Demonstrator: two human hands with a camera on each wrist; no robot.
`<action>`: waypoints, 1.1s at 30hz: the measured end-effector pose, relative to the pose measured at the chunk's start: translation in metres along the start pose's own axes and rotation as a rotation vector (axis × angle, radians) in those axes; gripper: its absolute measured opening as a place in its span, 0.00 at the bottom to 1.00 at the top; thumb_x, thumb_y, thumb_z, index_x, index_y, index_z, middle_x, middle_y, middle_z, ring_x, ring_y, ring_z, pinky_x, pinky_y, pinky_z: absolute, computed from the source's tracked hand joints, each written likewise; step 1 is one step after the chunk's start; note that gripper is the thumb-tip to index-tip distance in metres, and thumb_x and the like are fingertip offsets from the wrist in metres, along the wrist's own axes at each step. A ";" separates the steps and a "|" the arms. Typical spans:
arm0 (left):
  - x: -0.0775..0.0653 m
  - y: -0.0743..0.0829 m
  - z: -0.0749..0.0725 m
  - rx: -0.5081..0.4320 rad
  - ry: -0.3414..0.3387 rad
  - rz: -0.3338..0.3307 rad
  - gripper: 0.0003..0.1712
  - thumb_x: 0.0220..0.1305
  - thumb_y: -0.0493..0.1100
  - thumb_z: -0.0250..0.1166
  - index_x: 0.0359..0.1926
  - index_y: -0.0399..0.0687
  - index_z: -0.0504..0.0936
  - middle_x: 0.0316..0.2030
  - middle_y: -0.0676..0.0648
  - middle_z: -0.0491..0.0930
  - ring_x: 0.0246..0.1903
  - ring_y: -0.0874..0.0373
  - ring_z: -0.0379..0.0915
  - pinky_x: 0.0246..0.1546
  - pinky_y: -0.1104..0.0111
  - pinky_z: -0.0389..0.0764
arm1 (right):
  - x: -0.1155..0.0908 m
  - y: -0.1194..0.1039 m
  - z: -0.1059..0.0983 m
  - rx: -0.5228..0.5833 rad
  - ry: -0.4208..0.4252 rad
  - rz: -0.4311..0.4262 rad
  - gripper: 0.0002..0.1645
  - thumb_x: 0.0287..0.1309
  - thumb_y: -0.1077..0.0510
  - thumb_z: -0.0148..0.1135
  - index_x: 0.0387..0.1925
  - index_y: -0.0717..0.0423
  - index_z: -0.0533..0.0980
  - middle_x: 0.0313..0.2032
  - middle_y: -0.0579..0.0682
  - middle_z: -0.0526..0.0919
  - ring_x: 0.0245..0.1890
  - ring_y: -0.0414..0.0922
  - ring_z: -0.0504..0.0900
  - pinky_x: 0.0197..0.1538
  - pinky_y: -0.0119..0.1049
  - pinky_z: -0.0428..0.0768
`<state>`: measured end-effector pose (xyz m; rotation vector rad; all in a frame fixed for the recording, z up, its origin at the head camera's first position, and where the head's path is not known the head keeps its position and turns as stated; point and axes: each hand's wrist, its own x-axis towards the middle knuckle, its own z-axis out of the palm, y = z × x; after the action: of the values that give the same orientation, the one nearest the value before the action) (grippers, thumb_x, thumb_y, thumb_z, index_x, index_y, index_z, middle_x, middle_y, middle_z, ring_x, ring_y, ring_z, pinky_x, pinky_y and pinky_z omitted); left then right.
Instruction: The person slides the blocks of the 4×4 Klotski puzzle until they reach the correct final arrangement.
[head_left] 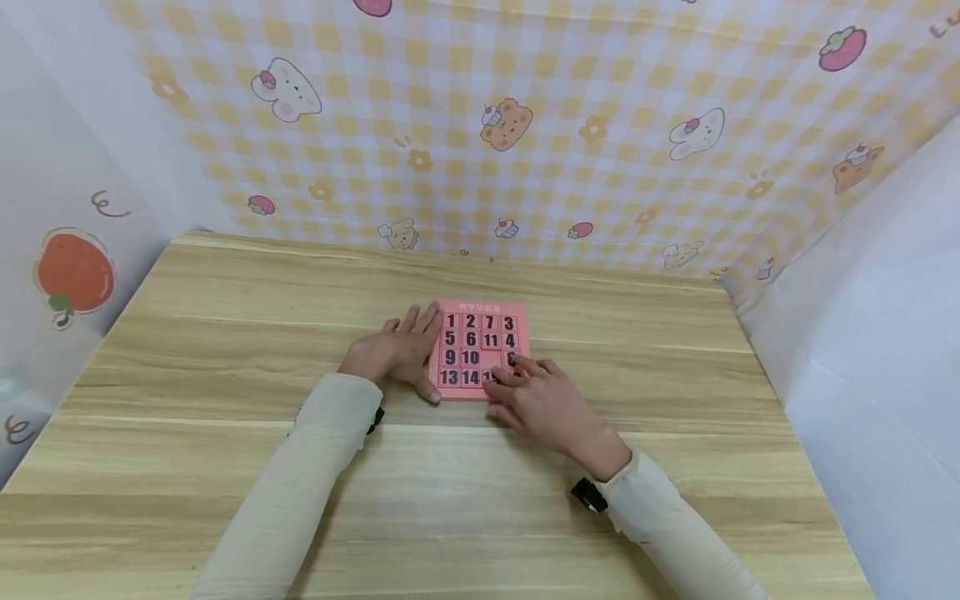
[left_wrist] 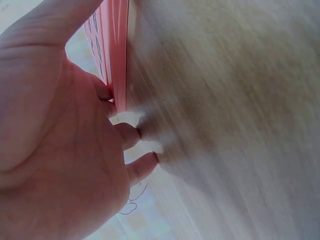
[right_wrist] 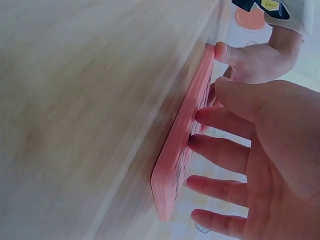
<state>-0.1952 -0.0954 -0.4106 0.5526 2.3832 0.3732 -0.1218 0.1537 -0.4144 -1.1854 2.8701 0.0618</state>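
A pink sliding number puzzle [head_left: 483, 307] lies flat on the wooden table, its black-numbered square tiles set in rows. The gap [head_left: 491, 359] in its third row sits between tile 10 [head_left: 470, 357] and tile 8 [head_left: 511, 358]. Tile 11 [head_left: 491, 340] is directly above that gap. My left hand [head_left: 401, 350] rests against the frame's left side, fingers extended and spread, thumb at the near left corner. From the near right, my right hand [head_left: 543, 404] reaches over the lower right tiles with fingertips touching them, partly covering the bottom row.
The wood-grain table [head_left: 420, 508] extends around the puzzle on all sides. Behind it hangs a yellow checked cloth [head_left: 450, 108] with cartoon prints. White cloth walls stand at left and right. A dark strap [head_left: 588, 495] shows at the right wrist.
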 end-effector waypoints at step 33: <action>-0.004 -0.002 -0.001 -0.031 0.113 0.034 0.76 0.46 0.59 0.78 0.78 0.37 0.33 0.78 0.38 0.27 0.77 0.38 0.23 0.75 0.43 0.39 | 0.033 0.026 -0.004 0.002 -0.139 0.141 0.30 0.75 0.39 0.43 0.72 0.41 0.66 0.74 0.49 0.63 0.71 0.56 0.65 0.69 0.59 0.67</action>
<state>-0.1935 -0.0991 -0.4087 0.5725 2.4742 0.4673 -0.1636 0.1485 -0.4115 -0.9365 2.8259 0.1398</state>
